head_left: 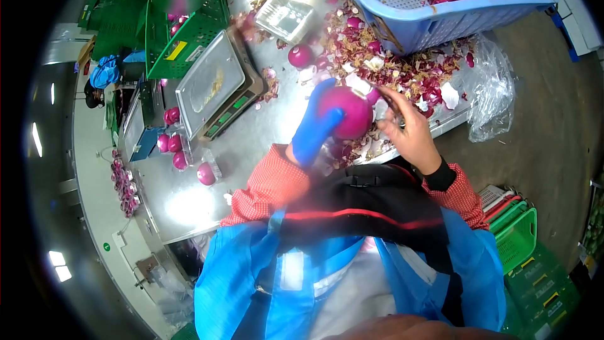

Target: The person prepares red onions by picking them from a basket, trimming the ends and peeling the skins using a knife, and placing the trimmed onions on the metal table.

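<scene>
My left hand (313, 127), in a blue glove, grips a large red onion (351, 113) above the metal table, its thumb across the near side. My bare right hand (412, 135) is at the onion's right side, index finger stretched toward it and thumb apart. No tool shows clearly in those fingers. Loose onion skins (402, 75) in red, brown and white lie heaped behind and under the hands. Another red onion (300, 56) rests on the table just beyond my left hand.
A blue basket (434, 22) of red onions stands at the far right, beside clear plastic film (494, 91). Left of the hands is a scale (217, 85) with a metal tray. Behind it are a green crate (189, 44) and a clear tray (284, 19). Packed onions (206, 174) sit nearer.
</scene>
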Demonstrator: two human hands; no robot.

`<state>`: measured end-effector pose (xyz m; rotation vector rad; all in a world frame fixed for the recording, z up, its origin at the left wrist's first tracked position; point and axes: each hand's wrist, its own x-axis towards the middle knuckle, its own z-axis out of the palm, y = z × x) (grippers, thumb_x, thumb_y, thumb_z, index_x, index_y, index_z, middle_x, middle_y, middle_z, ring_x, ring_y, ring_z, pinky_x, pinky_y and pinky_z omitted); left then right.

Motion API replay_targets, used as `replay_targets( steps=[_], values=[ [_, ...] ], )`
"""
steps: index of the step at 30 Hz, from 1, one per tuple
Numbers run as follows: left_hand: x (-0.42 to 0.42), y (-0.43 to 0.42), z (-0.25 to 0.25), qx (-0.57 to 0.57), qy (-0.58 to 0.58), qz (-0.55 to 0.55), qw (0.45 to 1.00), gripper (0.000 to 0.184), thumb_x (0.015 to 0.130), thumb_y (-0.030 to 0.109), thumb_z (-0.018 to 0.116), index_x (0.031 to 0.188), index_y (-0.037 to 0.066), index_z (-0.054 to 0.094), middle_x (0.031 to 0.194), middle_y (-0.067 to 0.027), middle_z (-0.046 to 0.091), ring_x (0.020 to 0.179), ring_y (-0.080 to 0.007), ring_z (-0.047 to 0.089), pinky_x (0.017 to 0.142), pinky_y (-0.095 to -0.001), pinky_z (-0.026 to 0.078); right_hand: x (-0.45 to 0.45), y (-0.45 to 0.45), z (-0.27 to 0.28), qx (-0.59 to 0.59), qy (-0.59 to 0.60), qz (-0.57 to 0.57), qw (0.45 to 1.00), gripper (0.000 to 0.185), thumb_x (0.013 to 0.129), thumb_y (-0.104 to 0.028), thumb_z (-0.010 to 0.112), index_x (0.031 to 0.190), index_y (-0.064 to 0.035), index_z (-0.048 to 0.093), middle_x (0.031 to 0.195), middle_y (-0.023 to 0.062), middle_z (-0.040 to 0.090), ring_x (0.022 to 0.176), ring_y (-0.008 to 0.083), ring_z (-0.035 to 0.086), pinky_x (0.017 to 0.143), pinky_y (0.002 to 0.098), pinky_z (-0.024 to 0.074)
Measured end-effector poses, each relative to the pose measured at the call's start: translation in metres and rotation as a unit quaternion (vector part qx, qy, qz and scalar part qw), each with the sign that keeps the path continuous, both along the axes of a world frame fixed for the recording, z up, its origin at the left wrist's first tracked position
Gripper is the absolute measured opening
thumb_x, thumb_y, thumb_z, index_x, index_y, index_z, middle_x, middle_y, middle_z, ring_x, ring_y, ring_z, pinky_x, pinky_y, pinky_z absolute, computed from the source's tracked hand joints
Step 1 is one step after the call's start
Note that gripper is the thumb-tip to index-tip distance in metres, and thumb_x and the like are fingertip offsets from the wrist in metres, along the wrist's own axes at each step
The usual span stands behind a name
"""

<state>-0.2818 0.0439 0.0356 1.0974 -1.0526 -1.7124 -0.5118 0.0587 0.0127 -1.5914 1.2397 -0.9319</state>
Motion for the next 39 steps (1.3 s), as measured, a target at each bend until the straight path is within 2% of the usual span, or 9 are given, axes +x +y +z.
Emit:
replay_targets(
  steps=[2, 6, 11, 16, 17, 25, 30, 36, 39],
  values=[
    [-0.004, 0.001, 0.008, 0.133, 0.099, 0.028, 0.986, 0.076, 0.088, 0.034, 0.066, 0.15, 0.011, 0.027, 0.139, -0.0134, 0.046, 0.123, -0.027, 0.051, 0.093, -0.0417, 0.052, 0.012, -0.001, 0.004, -0.064, -0.04, 0.011, 0.997, 0.061, 0.086, -0.032, 0.071, 0.135, -0.0047, 0.047, 0.099, 0.0116, 0.063, 0.089, 0.0242, 0.062, 0.084, 0.0358, 0.0483],
    [0.021, -0.009, 0.011, 0.041, 0.02, -0.159, 0.986, 0.088, 0.087, 0.034, 0.07, 0.154, 0.013, 0.016, 0.147, -0.0143, 0.036, 0.129, -0.0283, 0.045, 0.096, -0.0425, 0.051, 0.009, -0.002, -0.013, 0.254, -0.375, 0.025, 0.891, 0.047, 0.099, -0.041, 0.051, 0.129, -0.0051, 0.044, 0.095, 0.008, 0.059, 0.057, 0.0101, 0.047, 0.051, 0.023, 0.0397],
    [-0.005, 0.01, -0.018, -0.12, 0.032, -0.005, 0.992, 0.105, 0.072, 0.013, 0.081, 0.152, 0.01, 0.012, 0.147, -0.0131, 0.034, 0.133, -0.0286, 0.042, 0.108, -0.0412, 0.04, 0.035, 0.006, -0.027, 0.382, -0.502, 0.042, 0.775, 0.04, 0.102, -0.047, 0.041, 0.104, -0.0079, 0.051, 0.065, 0.0072, 0.053, 0.044, 0.01, 0.041, 0.045, 0.0244, 0.0369],
    [0.002, 0.011, -0.024, 0.025, 0.138, 0.054, 0.989, 0.086, 0.075, 0.017, 0.079, 0.145, 0.008, 0.031, 0.14, -0.0103, 0.044, 0.129, -0.0274, 0.046, 0.109, -0.0418, 0.039, 0.021, -0.002, -0.016, 0.034, -0.025, -0.01, 0.999, 0.03, 0.103, -0.027, 0.047, 0.095, -0.0013, 0.059, 0.068, 0.0065, 0.058, 0.054, 0.0134, 0.051, 0.051, 0.0269, 0.0398],
    [0.005, 0.01, -0.019, 0.04, 0.144, 0.038, 0.988, 0.083, 0.075, 0.016, 0.078, 0.145, 0.008, 0.033, 0.139, -0.0101, 0.045, 0.128, -0.0274, 0.047, 0.108, -0.0419, 0.039, 0.019, -0.005, -0.001, -0.131, 0.055, -0.051, 0.989, 0.018, 0.092, -0.021, 0.06, 0.102, -0.0072, 0.062, 0.08, 0.011, 0.06, 0.063, 0.0277, 0.061, 0.057, 0.0354, 0.0463],
    [0.013, 0.008, 0.015, 0.024, 0.013, -0.1, 0.995, 0.071, 0.078, 0.018, 0.076, 0.138, 0.005, 0.039, 0.129, -0.0097, 0.051, 0.123, -0.023, 0.049, 0.107, -0.0382, 0.038, 0.011, -0.02, 0.023, -0.354, 0.295, 0.051, 0.886, 0.022, 0.076, -0.008, 0.064, 0.098, -0.0094, 0.061, 0.077, 0.0056, 0.055, 0.057, 0.0204, 0.06, 0.052, 0.0323, 0.0474],
    [0.015, 0.01, 0.012, 0.023, 0.065, -0.055, 0.996, 0.077, 0.073, 0.013, 0.079, 0.14, 0.007, 0.042, 0.13, -0.0079, 0.051, 0.121, -0.0213, 0.05, 0.105, -0.0371, 0.041, -0.001, -0.016, 0.006, -0.274, 0.285, 0.045, 0.918, 0.029, 0.081, -0.008, 0.063, 0.109, -0.0082, 0.063, 0.086, 0.007, 0.063, 0.065, 0.0248, 0.064, 0.056, 0.0342, 0.0501],
    [0.001, 0.015, 0.015, -0.086, -0.093, 0.012, 0.992, 0.076, 0.079, 0.029, 0.076, 0.14, 0.011, 0.035, 0.132, -0.0099, 0.048, 0.124, -0.0253, 0.048, 0.105, -0.0399, 0.041, 0.013, 0.002, -0.004, 0.109, -0.164, 0.076, 0.977, 0.047, 0.098, -0.034, 0.054, 0.129, 0.0016, 0.052, 0.096, 0.0118, 0.063, 0.079, 0.0207, 0.063, 0.067, 0.0306, 0.0494],
    [-0.003, 0.017, 0.006, 0.034, 0.183, 0.048, 0.981, 0.07, 0.083, 0.021, 0.073, 0.138, 0.005, 0.033, 0.131, -0.0151, 0.048, 0.122, -0.0289, 0.051, 0.102, -0.0441, 0.046, 0.019, -0.003, -0.006, 0.259, -0.312, 0.06, 0.912, 0.044, 0.101, -0.033, 0.049, 0.127, 0.0024, 0.054, 0.087, 0.0069, 0.06, 0.072, 0.0159, 0.058, 0.066, 0.0296, 0.0483]
  ],
)
